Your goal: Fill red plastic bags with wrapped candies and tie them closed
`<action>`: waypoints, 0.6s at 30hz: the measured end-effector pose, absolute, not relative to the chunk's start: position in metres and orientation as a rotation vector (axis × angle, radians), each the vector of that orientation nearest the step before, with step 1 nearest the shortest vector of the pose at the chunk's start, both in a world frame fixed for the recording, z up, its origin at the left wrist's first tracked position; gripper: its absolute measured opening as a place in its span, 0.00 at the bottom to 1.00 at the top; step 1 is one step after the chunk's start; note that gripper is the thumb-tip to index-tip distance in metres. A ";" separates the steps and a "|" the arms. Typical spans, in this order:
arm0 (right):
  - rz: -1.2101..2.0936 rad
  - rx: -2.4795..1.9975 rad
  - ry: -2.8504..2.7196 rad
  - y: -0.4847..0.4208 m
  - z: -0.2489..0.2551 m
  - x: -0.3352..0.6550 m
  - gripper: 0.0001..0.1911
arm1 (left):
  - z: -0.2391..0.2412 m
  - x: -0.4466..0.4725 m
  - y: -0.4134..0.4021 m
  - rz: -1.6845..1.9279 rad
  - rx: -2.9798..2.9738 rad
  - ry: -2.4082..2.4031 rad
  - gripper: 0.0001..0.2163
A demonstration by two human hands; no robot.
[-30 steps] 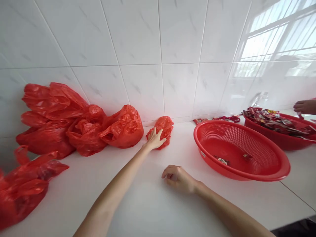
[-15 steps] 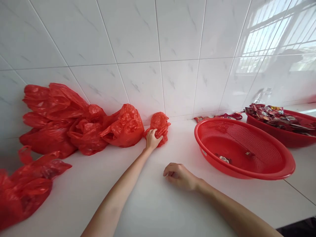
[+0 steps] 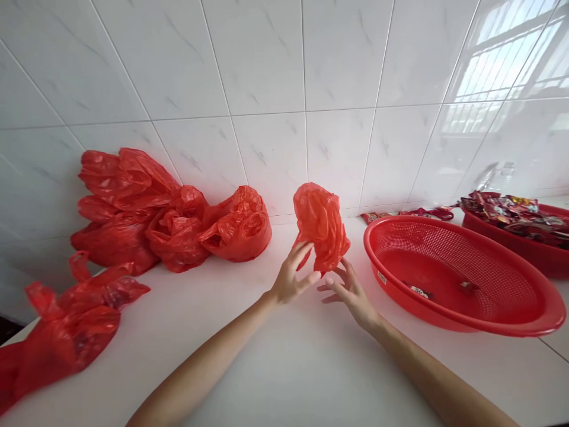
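Note:
My left hand (image 3: 291,276) pinches the lower edge of a small crumpled red plastic bag (image 3: 320,224) and holds it up above the white counter (image 3: 275,367). My right hand (image 3: 349,289) is just below and to the right of the bag, fingers spread, fingertips at its bottom edge. A red mesh basket (image 3: 462,279) lies right of my hands with a couple of small wrapped items inside.
A heap of red plastic bags (image 3: 169,219) rests against the tiled wall at the left. Another red bag (image 3: 66,329) lies at the counter's near left. A second red basket (image 3: 520,234) piled with wrapped snacks stands far right. Loose wrappers (image 3: 413,213) lie by the wall.
My left hand has lifted the small bag off the counter by the wall and brought it toward me. My right hand rose from resting curled on the counter and opened beneath the bag.

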State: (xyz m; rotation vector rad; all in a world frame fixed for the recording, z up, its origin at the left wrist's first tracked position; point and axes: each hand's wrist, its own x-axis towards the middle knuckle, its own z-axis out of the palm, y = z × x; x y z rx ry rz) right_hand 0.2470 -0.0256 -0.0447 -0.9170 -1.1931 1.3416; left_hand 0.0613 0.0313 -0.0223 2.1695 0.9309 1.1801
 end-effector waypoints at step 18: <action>1.577 -0.810 -0.771 -0.012 -0.036 0.264 0.17 | -0.036 0.061 0.044 1.413 1.592 1.145 0.10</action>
